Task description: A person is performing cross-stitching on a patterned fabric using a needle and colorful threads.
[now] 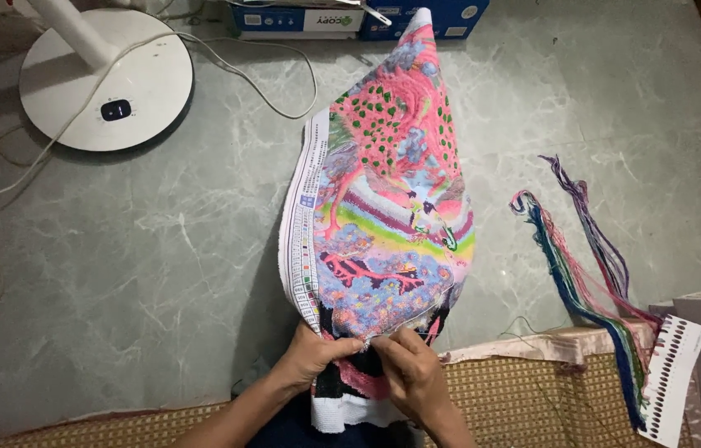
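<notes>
Stitching looks under way: left hand (310, 357) pinches the near edge of the colourful embroidery cloth (388, 199), which stretches away over the floor (160, 249). Right hand (413, 369) is closed, seemingly on a needle; loose threads (591, 265) lie right. Careful needle placement seems needed.

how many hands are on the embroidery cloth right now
2: the left hand grips the embroidery cloth at its lower edge; the right hand pinches it beside the left.

Grey marbled floor (160, 249), white fan base (106, 79), woven mat (524, 398) at near edge
</notes>
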